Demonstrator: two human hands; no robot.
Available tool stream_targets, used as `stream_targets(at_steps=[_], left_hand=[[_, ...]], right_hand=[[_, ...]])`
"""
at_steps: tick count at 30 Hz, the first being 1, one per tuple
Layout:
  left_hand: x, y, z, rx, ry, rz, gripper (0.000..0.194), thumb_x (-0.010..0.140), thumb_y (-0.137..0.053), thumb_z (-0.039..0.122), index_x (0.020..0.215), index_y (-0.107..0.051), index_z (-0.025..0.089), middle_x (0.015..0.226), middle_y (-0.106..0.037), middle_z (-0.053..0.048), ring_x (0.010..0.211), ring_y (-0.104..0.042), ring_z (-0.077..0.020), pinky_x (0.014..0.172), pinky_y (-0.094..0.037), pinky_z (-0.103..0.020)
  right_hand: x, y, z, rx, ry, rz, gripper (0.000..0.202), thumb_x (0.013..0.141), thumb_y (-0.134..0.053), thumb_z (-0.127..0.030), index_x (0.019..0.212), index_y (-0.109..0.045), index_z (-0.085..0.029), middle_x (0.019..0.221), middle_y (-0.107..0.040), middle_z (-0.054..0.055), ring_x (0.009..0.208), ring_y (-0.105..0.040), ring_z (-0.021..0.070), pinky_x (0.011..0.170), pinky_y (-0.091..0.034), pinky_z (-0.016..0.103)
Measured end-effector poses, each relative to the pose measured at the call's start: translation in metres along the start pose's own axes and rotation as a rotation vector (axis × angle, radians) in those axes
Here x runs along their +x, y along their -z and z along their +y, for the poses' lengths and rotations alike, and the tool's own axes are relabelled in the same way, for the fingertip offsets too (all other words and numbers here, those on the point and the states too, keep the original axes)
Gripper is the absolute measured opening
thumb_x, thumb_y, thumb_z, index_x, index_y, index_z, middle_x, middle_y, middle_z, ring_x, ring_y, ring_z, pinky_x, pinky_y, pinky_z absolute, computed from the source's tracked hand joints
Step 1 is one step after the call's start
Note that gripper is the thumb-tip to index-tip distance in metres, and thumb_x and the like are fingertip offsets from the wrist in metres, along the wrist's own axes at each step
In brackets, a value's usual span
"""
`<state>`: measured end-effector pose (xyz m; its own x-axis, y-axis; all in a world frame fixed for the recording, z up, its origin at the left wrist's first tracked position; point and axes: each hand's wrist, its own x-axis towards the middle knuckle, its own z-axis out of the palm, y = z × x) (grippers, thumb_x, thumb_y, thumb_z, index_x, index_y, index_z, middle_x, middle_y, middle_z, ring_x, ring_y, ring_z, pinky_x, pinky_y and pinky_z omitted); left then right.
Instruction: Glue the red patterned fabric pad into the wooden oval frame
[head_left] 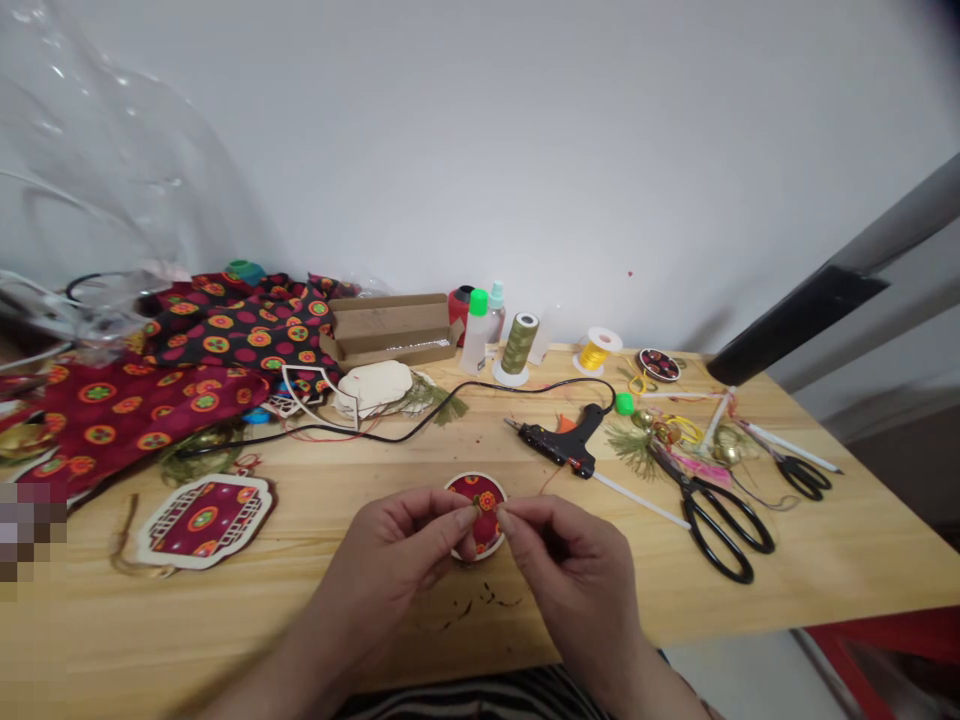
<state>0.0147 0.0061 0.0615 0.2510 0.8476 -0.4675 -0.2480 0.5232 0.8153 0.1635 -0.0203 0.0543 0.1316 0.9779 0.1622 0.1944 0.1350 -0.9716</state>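
A small round piece (474,486) of dark red floral fabric with a pale rim is at the front middle of the table, between my hands. My left hand (409,550) is closed at its left side, thumb and fingers pinched over the fabric; what they pinch is too small to tell. On the right, my right hand (574,565) pinches at the right edge of the disc, and a thin reddish thread (549,480) shows beside its fingertips.
Left: a framed floral ornament (204,520) and patterned cloth (150,400). Behind: a cardboard box (397,328), bottles and a green thread cone (520,345). Right: a black glue gun (562,445), its cord crossing the table, large scissors (720,520), smaller scissors (802,475).
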Motion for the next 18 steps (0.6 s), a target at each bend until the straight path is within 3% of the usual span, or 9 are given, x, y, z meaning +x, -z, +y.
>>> stream_targets(at_steps=[7,18], left_hand=[[0.0002,0.0012,0.0,-0.007,0.011,-0.028,0.012,0.067,-0.076,0.026,0.069,-0.073,0.015,0.061,-0.068,-0.001,0.059,-0.057,-0.0088,0.057,-0.043,-0.016],[0.0001,-0.0004,0.0008,0.1,-0.026,0.018,0.015,0.064,-0.075,0.03,0.067,-0.073,0.016,0.059,-0.067,-0.001,0.058,-0.056,-0.0111,0.056,-0.042,-0.02]], right_hand=[[0.0001,-0.0015,-0.0035,-0.08,0.063,-0.062,0.012,0.078,-0.061,-0.014,0.074,-0.072,-0.018,0.065,-0.072,0.002,0.056,-0.063,0.0128,0.054,-0.05,0.02],[0.001,-0.0009,-0.0003,-0.112,0.066,-0.102,0.015,0.079,-0.059,-0.013,0.074,-0.072,-0.019,0.065,-0.071,0.001,0.057,-0.062,0.013,0.054,-0.048,0.02]])
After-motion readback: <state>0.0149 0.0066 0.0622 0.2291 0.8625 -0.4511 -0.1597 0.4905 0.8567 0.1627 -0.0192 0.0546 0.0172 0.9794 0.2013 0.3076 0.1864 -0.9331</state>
